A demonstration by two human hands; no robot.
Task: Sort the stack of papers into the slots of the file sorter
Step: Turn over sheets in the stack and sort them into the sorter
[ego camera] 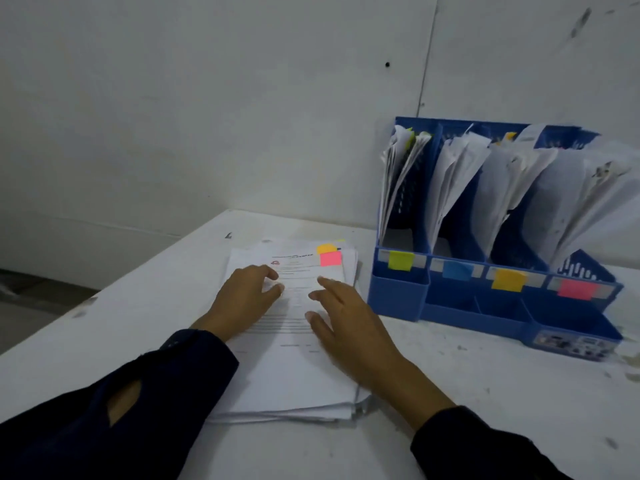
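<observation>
Two hands lie flat and open on the stack (pixel 294 375) on the counter (pixel 485 410). Your right hand (pixel 349 327) is nearer the sorter (pixel 485 306), which stands to the right. Top sheet's pink tag (pixel 330 259) points far from you; your left hand (pixel 246 299) holds nothing.

A white table (pixel 485 393) fills the lower part of the picture, with dark smudges on it. Behind it, across the top, is a white wall (pixel 207 98) with a small dark hole (pixel 387 64).
</observation>
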